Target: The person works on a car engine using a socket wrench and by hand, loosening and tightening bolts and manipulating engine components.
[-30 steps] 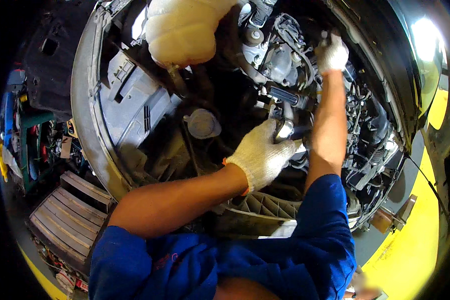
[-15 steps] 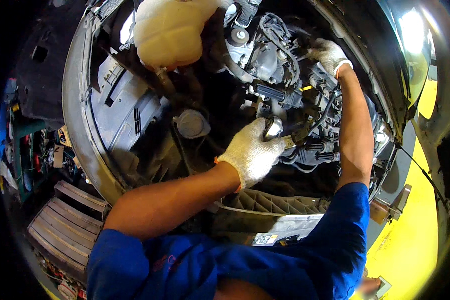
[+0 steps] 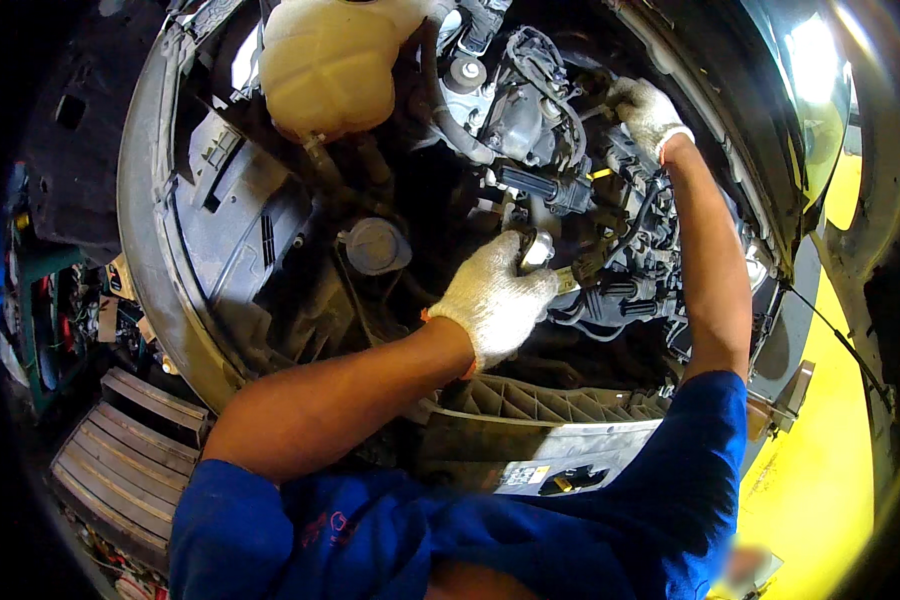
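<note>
My left hand [image 3: 497, 300], in a white knit glove, is closed round a short silver cylinder [image 3: 537, 250] that looks like a small flashlight. A patch of bright light falls on the engine parts just beyond it. By my thumb lies a pale flat piece [image 3: 567, 280] next to the engine's wiring. Farther off to the right, my gloved right hand [image 3: 650, 110] reaches deep among the hoses and cables of the engine [image 3: 530, 125]. Its fingers are curled, and what they grip is too dark to make out.
A yellowed plastic reservoir [image 3: 327, 75] stands at the far left of the engine bay. Nearer are a round grey cap [image 3: 377, 246] and a ribbed plastic panel [image 3: 560, 402]. The fender edge [image 3: 140, 240] curves along the left. A slatted wooden stand [image 3: 125, 455] sits beyond it.
The view has shifted slightly, so the engine bay appears a little to the left. Both hands keep their places on the engine, with no visible change of grip.
</note>
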`<state>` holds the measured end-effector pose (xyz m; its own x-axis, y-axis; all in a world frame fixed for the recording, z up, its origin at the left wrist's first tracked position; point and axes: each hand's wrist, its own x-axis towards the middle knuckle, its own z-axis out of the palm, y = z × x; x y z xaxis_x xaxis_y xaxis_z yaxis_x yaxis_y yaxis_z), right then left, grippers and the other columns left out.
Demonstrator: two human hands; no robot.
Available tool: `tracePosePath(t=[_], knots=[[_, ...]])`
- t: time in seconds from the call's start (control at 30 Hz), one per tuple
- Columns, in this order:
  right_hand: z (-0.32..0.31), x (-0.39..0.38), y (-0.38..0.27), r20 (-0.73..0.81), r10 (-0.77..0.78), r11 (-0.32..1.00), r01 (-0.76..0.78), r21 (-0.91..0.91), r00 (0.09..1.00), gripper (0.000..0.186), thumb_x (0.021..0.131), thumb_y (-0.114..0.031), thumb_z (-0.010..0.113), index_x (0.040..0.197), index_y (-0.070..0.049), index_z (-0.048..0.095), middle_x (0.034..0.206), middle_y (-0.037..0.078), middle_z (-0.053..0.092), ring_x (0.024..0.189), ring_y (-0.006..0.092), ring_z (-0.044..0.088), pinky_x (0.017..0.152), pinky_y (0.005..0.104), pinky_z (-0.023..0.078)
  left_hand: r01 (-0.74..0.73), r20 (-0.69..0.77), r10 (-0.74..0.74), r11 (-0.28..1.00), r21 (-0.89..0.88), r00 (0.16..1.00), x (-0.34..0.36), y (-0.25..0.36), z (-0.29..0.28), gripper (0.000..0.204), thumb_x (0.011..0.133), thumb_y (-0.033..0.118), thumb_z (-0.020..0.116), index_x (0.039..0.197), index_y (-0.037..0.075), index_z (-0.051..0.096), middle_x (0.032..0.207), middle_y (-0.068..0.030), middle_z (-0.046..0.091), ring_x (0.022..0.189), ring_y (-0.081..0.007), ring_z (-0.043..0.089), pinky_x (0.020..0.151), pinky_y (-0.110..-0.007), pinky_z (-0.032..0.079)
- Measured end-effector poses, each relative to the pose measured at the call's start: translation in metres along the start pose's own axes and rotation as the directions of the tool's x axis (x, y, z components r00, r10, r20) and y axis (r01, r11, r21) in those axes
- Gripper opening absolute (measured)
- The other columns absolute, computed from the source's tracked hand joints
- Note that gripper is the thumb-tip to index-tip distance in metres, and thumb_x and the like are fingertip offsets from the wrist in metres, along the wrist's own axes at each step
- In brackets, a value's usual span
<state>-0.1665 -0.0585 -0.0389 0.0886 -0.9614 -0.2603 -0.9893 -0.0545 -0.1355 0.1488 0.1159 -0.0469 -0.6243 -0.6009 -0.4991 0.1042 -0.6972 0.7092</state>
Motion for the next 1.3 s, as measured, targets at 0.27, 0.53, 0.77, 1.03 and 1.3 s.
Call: tracePosePath(t=[0.27,0.53,0.77,1.03,1.3], knots=[[-0.008,0.01,-0.002,0.01,0.186,0.974,-0.183,-0.131,0.982,0.036,0.086,-0.032,0.058,0.111,-0.008,0.068,0.111,0.02,0.067,0.106,0.0416,0.06,0.092,0.0438,0.047,-0.004,-0.007,0.004,0.998,-0.057,1.0,0.001,-0.003,0.001,0.015,0.089,0.004,0.065,0.1,0.004,0.055,0.076,-0.0024,0.056,0.061,-0.0121,0.052,0.053,-0.029,0.042],[-0.01,0.009,-0.005,-0.025,0.248,0.959,-0.249,-0.139,0.968,0.036,0.084,-0.032,0.058,0.109,-0.009,0.071,0.114,0.021,0.066,0.11,0.0419,0.059,0.094,0.0438,0.047,0.024,0.002,-0.024,0.999,-0.028,1.0,0.0,-0.002,0.001,0.017,0.089,0.007,0.065,0.103,0.003,0.056,0.076,-0.0031,0.057,0.061,-0.0122,0.052,0.053,-0.028,0.043],[-0.016,-0.005,-0.012,-0.026,0.03,0.995,-0.032,-0.094,0.999,0.035,0.086,-0.027,0.055,0.111,-0.004,0.063,0.106,0.023,0.067,0.106,0.0418,0.059,0.091,0.0425,0.046,0.002,0.009,-0.002,1.0,-0.015,1.0,0.0,-0.003,0.001,0.017,0.089,0.008,0.065,0.103,0.004,0.056,0.076,-0.0027,0.056,0.062,-0.0118,0.052,0.053,-0.028,0.042],[-0.016,0.006,-0.027,-0.024,0.379,0.901,-0.375,-0.219,0.925,0.044,0.093,-0.038,0.052,0.119,-0.005,0.064,0.122,0.024,0.062,0.117,0.0419,0.056,0.098,0.046,0.045,0.005,0.011,-0.006,1.0,0.03,1.0,0.0,-0.003,-0.001,0.014,0.089,0.008,0.064,0.099,0.005,0.055,0.076,-0.0017,0.055,0.062,-0.0116,0.052,0.053,-0.029,0.043],[-0.006,-0.001,-0.012,-0.141,0.327,0.927,-0.346,-0.142,0.934,0.036,0.095,-0.034,0.047,0.115,-0.009,0.065,0.115,0.023,0.065,0.112,0.0398,0.059,0.095,0.0441,0.046,-0.061,-0.019,0.064,0.991,0.123,0.998,0.008,-0.016,0.0,0.023,0.088,0.011,0.064,0.108,0.002,0.058,0.081,-0.0054,0.061,0.064,-0.013,0.057,0.058,-0.029,0.048]])
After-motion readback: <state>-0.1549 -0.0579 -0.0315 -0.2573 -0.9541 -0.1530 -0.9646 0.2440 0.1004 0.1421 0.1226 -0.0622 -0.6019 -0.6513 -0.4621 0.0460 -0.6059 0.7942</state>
